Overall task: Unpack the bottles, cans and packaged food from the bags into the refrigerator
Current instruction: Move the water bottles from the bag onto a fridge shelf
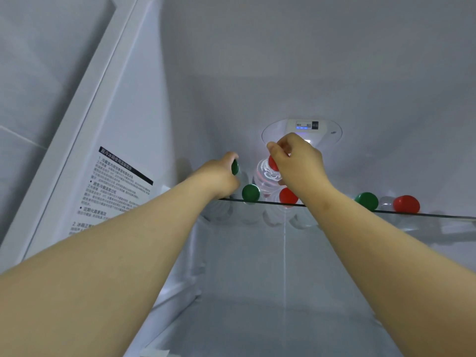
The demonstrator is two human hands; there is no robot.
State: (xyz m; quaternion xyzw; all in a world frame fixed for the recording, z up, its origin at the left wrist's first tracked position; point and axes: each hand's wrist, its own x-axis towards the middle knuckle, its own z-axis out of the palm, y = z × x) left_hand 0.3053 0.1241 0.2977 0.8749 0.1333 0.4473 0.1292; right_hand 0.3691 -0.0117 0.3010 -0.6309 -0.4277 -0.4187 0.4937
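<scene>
green-capped bottle (235, 167) is gripped at its top by the left hand (221, 176), fingers curled round the cap; red-capped bottle (265, 176) is held tilted by the right hand (298, 163), fingers closed over the cap, body hanging below-left of the palm. Both are clear plastic and are held over the glass shelf (438, 215) inside the refrigerator (257, 73), under the lit control panel (306, 124). More bottles are stood on the shelf: green cap (250, 193) and red cap (288, 195) between the wrists, another green (367, 200) and red (407, 203) further right

Bottle bodies (273, 217) blur behind the glass shelf (425, 215). Label (116, 186) print is illegible; the left forearm (128, 253) covers its lower corner.
</scene>
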